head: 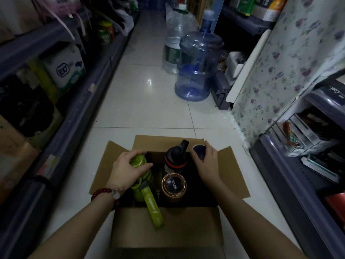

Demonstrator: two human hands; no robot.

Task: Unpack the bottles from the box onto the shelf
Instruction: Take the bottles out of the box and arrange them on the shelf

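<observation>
An open cardboard box (164, 227) stands on the floor in front of me with its flaps spread. My left hand (125, 171) grips the lid of a green bottle (142, 181) at the box's left; its green strap hangs over the near flap. My right hand (207, 161) is closed around a dark blue bottle (197, 149) at the box's far right corner. Between them stand a black bottle with an orange ring (176, 157) and a copper-coloured bottle (174, 186), both upright in the box.
Shelves with packaged goods run along the left (61, 101) and right (302, 165) of a narrow tiled aisle. A large blue water jug (197, 66) and a wrapped pack of water bottles (173, 40) stand further up the aisle. A flowered cloth (291, 58) drapes a unit at right.
</observation>
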